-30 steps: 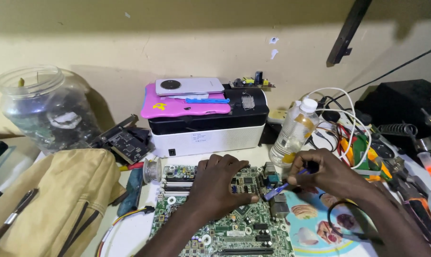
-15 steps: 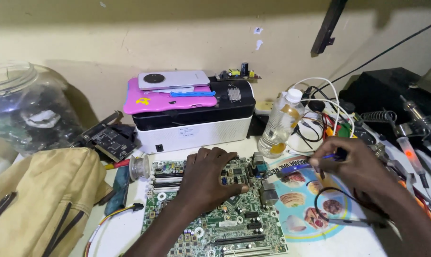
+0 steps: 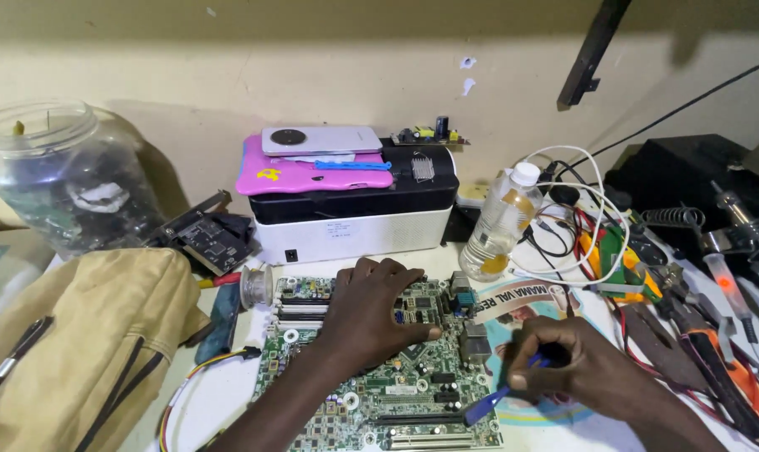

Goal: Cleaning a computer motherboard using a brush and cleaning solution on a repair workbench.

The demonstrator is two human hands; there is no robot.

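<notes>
Green circuit board flat on the desk, directly in front of a white-and-black printer. Left hand spread palm-down on the board's upper middle, fingers open and pressing, nothing gripped. Same placement as half a second ago and a second ago: board pinned throughout.

Right hand changed position. A second ago: raised near the board's right edge at connector level. Half a second ago: further right, over the printed round mat. Now: lower and nearer the viewer, just beside the board's lower right corner. Fingers closed in a pinch around a blue-handled tool, tip angled down-left toward the board's lower slots. Contact between tip and board: cannot tell.

Judged meaning: tool brought back toward the board at a new spot, the lower edge in place of the upper right connectors.

Surroundings: clear plastic bottle upright behind the mat, tangled white and red cables to its right, tan cloth bag at left, large clear jar behind the bag.
</notes>
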